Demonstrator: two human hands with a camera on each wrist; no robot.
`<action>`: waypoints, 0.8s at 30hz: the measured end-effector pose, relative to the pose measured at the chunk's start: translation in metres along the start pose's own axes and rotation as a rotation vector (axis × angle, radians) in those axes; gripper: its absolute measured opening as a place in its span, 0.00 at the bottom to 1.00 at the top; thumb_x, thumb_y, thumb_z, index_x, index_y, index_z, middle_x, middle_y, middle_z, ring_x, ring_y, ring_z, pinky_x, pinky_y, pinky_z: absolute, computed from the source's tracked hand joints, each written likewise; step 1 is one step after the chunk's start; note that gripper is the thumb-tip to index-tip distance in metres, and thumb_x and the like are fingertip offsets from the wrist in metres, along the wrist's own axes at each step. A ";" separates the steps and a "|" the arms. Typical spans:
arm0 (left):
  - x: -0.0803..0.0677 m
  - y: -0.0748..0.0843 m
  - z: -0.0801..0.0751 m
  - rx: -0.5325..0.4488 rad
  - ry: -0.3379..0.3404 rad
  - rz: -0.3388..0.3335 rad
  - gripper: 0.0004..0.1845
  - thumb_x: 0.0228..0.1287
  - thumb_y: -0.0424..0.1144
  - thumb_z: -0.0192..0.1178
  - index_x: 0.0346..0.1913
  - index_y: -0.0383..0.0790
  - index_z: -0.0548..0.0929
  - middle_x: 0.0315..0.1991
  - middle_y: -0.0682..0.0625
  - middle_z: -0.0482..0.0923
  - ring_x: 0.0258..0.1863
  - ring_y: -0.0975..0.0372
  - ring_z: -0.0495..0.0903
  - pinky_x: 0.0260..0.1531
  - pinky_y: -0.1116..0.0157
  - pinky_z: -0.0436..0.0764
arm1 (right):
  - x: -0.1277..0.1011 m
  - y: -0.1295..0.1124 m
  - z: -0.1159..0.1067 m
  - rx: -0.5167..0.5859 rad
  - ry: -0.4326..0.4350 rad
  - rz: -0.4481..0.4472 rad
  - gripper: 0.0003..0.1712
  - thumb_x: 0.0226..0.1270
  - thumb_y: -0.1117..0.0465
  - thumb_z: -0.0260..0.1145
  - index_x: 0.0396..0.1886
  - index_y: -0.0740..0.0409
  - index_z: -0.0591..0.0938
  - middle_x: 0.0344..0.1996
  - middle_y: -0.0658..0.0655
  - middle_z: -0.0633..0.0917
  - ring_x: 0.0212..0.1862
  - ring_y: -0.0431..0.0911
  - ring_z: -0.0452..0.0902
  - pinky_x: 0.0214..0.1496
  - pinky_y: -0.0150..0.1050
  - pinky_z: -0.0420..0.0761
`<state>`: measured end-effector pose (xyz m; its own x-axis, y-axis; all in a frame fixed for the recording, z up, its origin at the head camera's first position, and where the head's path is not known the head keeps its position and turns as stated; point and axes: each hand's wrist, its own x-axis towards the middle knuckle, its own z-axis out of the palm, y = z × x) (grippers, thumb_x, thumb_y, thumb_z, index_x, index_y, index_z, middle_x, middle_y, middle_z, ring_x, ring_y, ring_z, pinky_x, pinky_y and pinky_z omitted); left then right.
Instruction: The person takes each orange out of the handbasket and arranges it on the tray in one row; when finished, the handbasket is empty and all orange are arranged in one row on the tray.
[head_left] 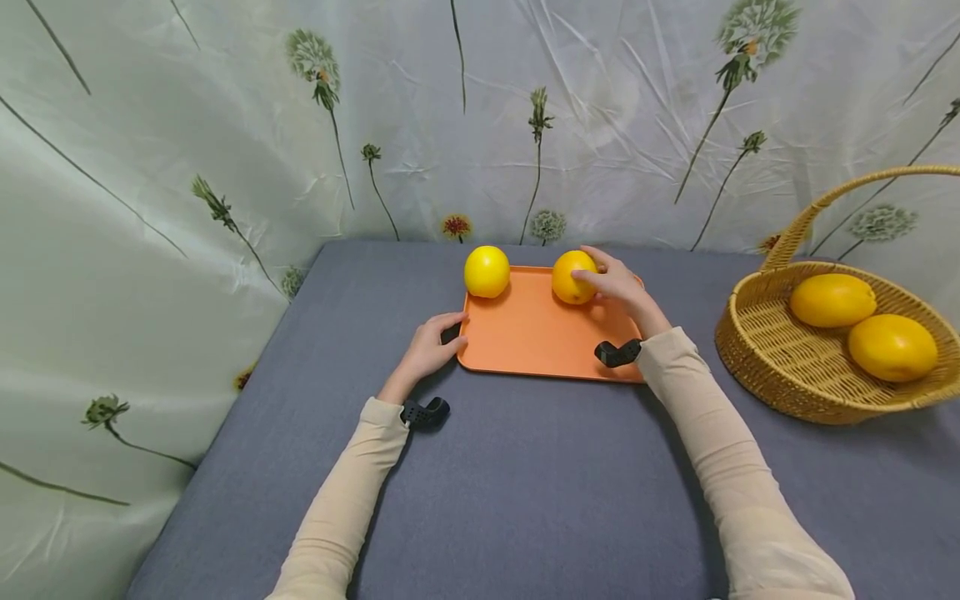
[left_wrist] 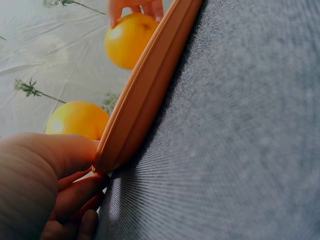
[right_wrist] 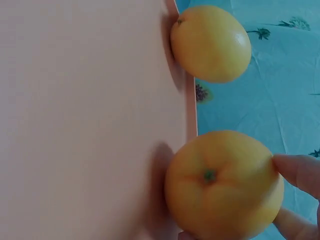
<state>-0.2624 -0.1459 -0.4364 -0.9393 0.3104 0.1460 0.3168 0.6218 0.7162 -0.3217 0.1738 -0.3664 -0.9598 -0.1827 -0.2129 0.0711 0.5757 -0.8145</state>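
Note:
An orange tray (head_left: 540, 346) lies on the grey table. Two yellow-orange round fruits sit along its far edge. My right hand (head_left: 609, 279) curls round the right fruit (head_left: 572, 279), which rests on the tray; in the right wrist view its fingertips (right_wrist: 300, 172) press the fruit (right_wrist: 222, 185). The left fruit (head_left: 487, 271) stands free at the far left corner and is also in the right wrist view (right_wrist: 211, 44). My left hand (head_left: 433, 343) holds the tray's left rim (left_wrist: 145, 95), with thumb and fingers (left_wrist: 75, 197) at its near corner.
A wicker basket (head_left: 757, 333) with a tall handle stands at the right and holds two more yellow fruits (head_left: 832, 300). A flower-printed cloth (head_left: 225, 167) hangs behind and to the left. The grey table (head_left: 525, 483) runs toward me.

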 end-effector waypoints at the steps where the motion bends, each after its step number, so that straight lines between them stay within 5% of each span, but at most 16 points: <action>1: 0.000 0.000 0.000 0.005 0.002 0.002 0.25 0.61 0.35 0.58 0.62 0.34 0.73 0.62 0.38 0.72 0.66 0.47 0.67 0.68 0.51 0.64 | 0.002 0.000 0.002 0.016 -0.002 -0.002 0.39 0.68 0.48 0.55 0.75 0.45 0.50 0.69 0.69 0.61 0.62 0.58 0.64 0.51 0.45 0.77; 9: 0.000 0.000 0.000 0.012 0.000 0.004 0.25 0.62 0.36 0.58 0.62 0.34 0.73 0.63 0.38 0.72 0.66 0.47 0.67 0.68 0.50 0.64 | 0.014 -0.005 0.021 0.111 0.040 -0.018 0.39 0.67 0.47 0.58 0.74 0.41 0.53 0.68 0.68 0.63 0.66 0.59 0.64 0.59 0.51 0.77; 24: 0.000 0.001 -0.001 0.018 -0.004 0.004 0.25 0.62 0.36 0.58 0.62 0.33 0.73 0.63 0.38 0.72 0.66 0.47 0.67 0.68 0.50 0.64 | 0.021 -0.016 0.040 0.087 0.047 -0.064 0.38 0.67 0.48 0.57 0.74 0.39 0.54 0.70 0.64 0.61 0.69 0.57 0.61 0.59 0.51 0.77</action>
<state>-0.2625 -0.1454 -0.4350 -0.9374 0.3161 0.1464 0.3233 0.6332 0.7032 -0.3325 0.1288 -0.3795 -0.9747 -0.1782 -0.1351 0.0305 0.4926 -0.8697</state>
